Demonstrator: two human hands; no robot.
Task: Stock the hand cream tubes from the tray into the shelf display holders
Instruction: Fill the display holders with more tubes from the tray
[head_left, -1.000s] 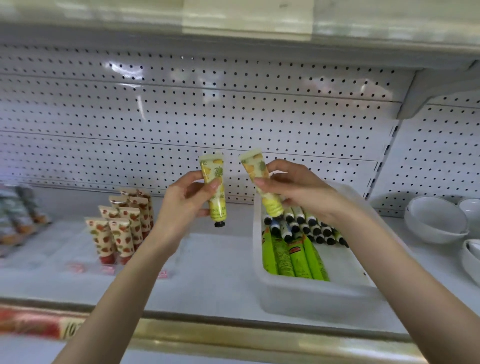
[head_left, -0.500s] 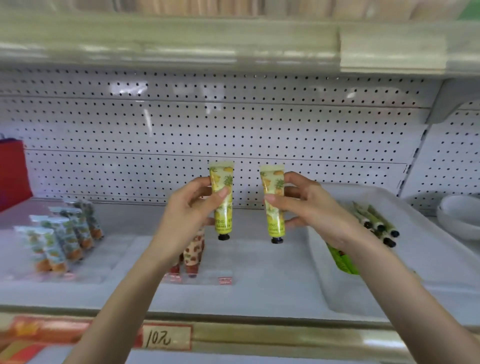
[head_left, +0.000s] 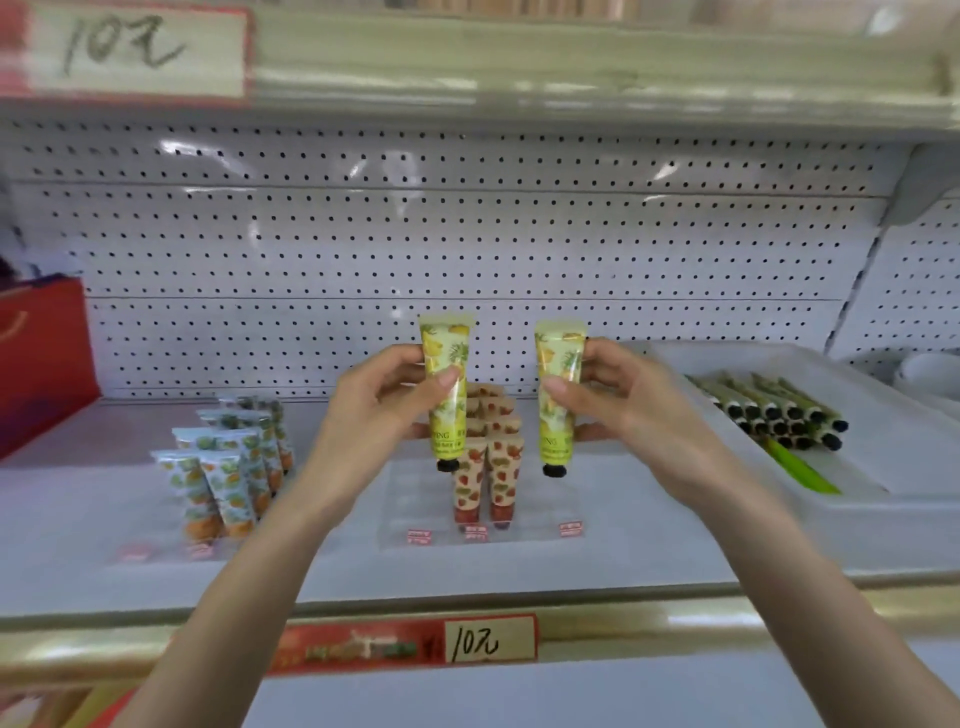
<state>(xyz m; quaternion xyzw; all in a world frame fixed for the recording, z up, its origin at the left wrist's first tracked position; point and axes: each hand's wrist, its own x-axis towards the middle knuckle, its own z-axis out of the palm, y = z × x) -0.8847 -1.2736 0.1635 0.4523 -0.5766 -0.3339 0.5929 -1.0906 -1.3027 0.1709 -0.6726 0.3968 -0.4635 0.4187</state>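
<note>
My left hand (head_left: 382, 410) pinches a yellow pineapple-print hand cream tube (head_left: 448, 364), held upright with its black cap down. My right hand (head_left: 631, 410) pinches a second yellow tube (head_left: 557, 364) the same way. Both tubes hover above a clear display holder (head_left: 415, 499) on the white shelf. A column of strawberry-print tubes (head_left: 491, 467) stands in that holder, between and behind the two held tubes. The white tray (head_left: 883, 467) at the right holds several green tubes (head_left: 774, 408) lying flat with black caps.
Blue-and-orange print tubes (head_left: 223, 478) stand in another holder at the left. A red bag (head_left: 41, 358) is at the far left. White bowls (head_left: 930, 371) sit behind the tray. A pegboard wall backs the shelf; a price tag (head_left: 488, 642) marks the front rail.
Both hands carried their tubes leftward away from the tray, turning them upright, until they hang over the holder with the strawberry tubes. The view shifted left as well.
</note>
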